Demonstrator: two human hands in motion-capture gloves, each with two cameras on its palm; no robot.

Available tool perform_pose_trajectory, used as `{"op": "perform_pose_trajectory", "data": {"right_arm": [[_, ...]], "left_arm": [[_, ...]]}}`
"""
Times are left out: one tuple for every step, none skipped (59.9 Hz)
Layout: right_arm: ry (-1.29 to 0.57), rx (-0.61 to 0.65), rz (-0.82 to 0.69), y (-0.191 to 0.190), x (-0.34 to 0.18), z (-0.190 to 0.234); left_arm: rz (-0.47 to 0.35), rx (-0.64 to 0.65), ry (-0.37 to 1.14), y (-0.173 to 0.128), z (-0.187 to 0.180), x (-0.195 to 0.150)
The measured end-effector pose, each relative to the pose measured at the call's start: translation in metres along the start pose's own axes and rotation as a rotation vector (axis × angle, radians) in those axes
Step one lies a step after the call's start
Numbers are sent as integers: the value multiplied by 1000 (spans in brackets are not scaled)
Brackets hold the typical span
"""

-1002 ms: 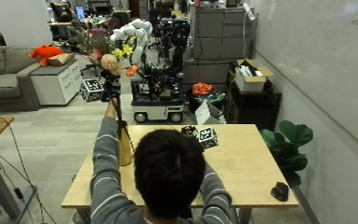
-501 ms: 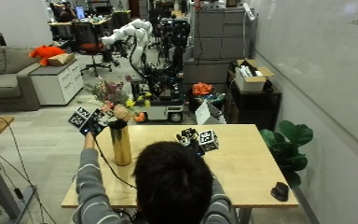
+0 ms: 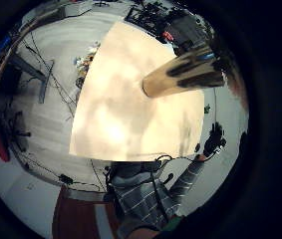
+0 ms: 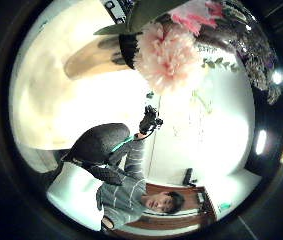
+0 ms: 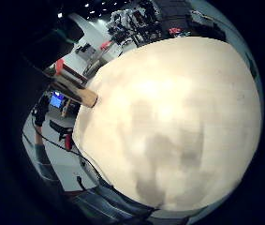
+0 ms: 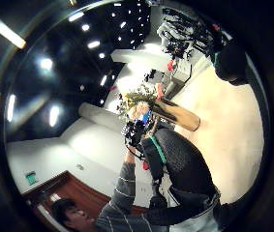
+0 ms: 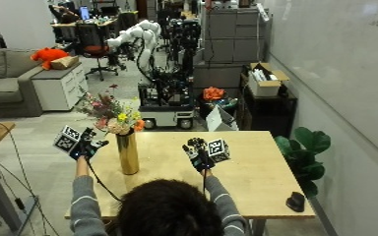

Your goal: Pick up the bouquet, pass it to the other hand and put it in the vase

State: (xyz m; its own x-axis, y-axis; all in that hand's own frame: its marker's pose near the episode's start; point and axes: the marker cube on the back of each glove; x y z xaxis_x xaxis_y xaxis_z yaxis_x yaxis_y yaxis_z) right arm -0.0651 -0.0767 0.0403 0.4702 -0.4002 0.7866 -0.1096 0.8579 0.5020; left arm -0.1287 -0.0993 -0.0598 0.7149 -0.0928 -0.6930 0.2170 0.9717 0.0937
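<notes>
On the wooden counter [image 7: 254, 167] the bouquet [image 7: 113, 115] stands in the gold vase [image 7: 128, 153]. Left hand [image 7: 84, 146] and right hand [image 7: 199, 155] hover beside it, fingers spread, holding nothing. A brush from the left hand could tip the tall vase.

Light wooden tabletop [image 7: 254, 162] with two things on it.
A gold vase [image 7: 128, 153] stands upright at 9 o'clock; a small black object [image 7: 296, 201] lies near the 4 o'clock corner.
</notes>
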Motion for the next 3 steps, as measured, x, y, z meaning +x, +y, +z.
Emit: {"op": "perform_pose_trajectory", "data": {"right_arm": [[-48,-29,15,2,-4,1],[-92,-53,20,3,-9,2],[-118,-66,19,4,-11,3]], "left_arm": [[-35,12,-18,2,0,-2],[-54,9,-20,3,0,-3],[-62,3,-18,3,0,-3]]}}
